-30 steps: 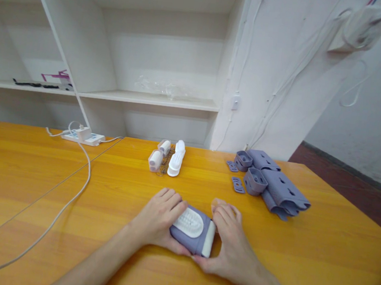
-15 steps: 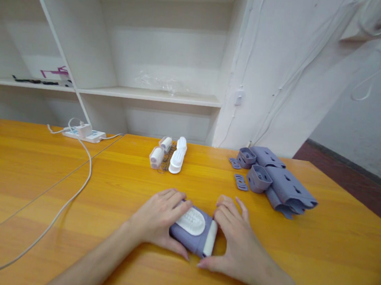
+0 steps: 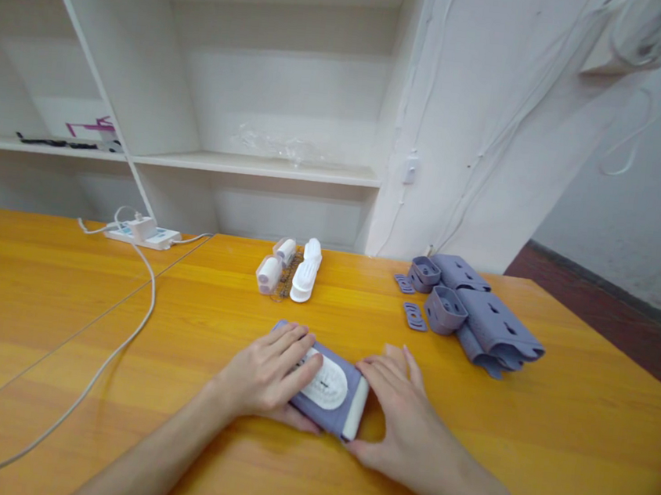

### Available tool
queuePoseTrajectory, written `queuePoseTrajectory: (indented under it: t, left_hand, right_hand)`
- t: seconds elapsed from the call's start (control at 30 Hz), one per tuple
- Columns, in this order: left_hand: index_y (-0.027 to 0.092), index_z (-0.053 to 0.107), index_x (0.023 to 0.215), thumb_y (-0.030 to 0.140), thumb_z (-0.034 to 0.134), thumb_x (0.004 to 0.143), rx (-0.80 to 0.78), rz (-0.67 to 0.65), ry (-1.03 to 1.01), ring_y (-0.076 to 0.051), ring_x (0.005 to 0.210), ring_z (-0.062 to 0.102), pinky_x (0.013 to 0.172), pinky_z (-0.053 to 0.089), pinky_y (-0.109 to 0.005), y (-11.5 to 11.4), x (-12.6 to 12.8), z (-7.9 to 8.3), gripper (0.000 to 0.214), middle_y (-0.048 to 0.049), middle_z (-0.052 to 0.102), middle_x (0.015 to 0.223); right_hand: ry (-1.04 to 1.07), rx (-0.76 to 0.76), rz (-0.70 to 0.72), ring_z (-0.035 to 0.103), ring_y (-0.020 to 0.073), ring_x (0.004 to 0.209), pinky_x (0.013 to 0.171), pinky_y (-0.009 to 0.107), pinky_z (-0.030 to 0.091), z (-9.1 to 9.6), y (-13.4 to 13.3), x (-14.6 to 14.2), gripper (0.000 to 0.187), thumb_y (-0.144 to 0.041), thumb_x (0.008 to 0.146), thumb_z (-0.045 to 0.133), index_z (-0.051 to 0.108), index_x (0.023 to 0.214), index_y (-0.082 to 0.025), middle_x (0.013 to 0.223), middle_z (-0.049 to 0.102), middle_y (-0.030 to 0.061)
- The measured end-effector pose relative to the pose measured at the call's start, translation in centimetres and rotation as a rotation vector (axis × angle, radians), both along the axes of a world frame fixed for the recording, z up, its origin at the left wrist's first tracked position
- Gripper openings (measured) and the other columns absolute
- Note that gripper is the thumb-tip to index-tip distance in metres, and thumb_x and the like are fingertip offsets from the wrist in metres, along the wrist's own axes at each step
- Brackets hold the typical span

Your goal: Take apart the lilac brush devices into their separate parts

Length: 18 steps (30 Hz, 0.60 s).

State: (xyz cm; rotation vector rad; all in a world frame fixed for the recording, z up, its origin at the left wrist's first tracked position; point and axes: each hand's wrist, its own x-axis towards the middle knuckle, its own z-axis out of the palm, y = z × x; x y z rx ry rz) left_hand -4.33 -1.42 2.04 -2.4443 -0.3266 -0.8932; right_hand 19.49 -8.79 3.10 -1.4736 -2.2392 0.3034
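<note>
A flat purple case [image 3: 343,401] with a white oval ribbed insert and a white end lies on the orange table [image 3: 523,441] in front of me. My left hand [image 3: 267,375] rests on top of its left half, fingers stretched across the insert, thumb along its near edge. My right hand [image 3: 401,416] lies against the case's white right end, fingers extended flat and thumb at the near corner. Both hands press on the case.
Beyond the case lie white ribbed parts and small rollers [image 3: 293,269]. A heap of purple shells and small purple pieces [image 3: 471,313] is at the right. A power strip [image 3: 141,234] with a white cable trails across the left. White shelves stand behind.
The case has slid slightly left and turned a little under both hands. My left fingers now lie further over the white insert. The right fingers have flattened against the end.
</note>
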Motion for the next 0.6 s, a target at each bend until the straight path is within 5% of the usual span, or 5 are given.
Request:
queuePoseTrajectory:
  t: [0.23, 0.6]
  left_hand:
    - [0.011, 0.059, 0.103, 0.067, 0.054, 0.076, 0.096, 0.022, 0.030, -0.033, 0.106, 0.062, 0.090, 0.052, -0.046, -0.42, -0.01, 0.87, 0.062, -0.0205, 0.068, 0.103]
    - [0.010, 0.061, 0.100, 0.067, 0.055, 0.075, 0.124, -0.020, 0.027, -0.033, 0.110, 0.060, 0.091, 0.051, -0.046, -0.25, -0.21, 0.74, 0.062, -0.0212, 0.068, 0.102]
  right_hand:
    - [-0.019, 0.079, -0.044, 0.045, 0.0293, 0.116, 0.111, 0.055, 0.006, -0.76, -0.35, -0.99, 0.074, -0.017, 0.058, 0.056, 0.042, 0.131, -0.018, 0.120, 0.057, 0.0089]
    - [0.006, 0.083, 0.052, 0.046, 0.0299, 0.118, 0.112, 0.052, 0.007, -0.46, -0.29, -0.31, 0.066, -0.022, 0.053, 0.056, 0.053, 0.119, -0.016, 0.117, 0.059, 0.0106]
